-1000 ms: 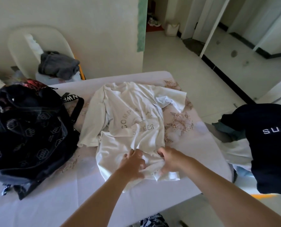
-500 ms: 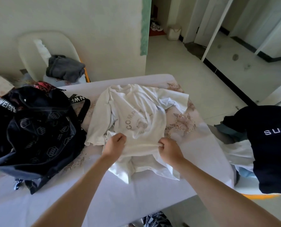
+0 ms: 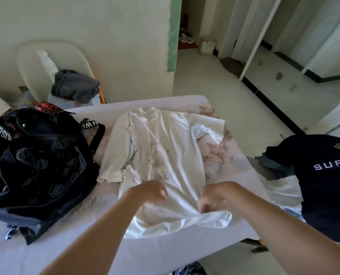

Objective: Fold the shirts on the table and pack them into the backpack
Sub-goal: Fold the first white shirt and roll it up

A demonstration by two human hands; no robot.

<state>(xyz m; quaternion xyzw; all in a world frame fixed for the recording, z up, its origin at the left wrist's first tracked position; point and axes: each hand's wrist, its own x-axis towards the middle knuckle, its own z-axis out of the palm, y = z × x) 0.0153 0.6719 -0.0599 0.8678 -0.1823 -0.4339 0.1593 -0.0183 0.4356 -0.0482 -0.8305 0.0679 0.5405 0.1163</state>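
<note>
The left hand and right hand, slightly apart, both curl their fingers into the bunched lower part of the white shirt, though blur hides the exact grip. The shirt lies print-up in the middle of the table, with the black backpack just beside it on the left and a dark navy shirt past the table's right edge. Beyond, a grey garment sits on a white chair by the wall.

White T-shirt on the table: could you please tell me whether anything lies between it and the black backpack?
Nothing visible does: the black patterned backpack sits right beside the white printed T-shirt, on its left, on the same covered table.
</note>
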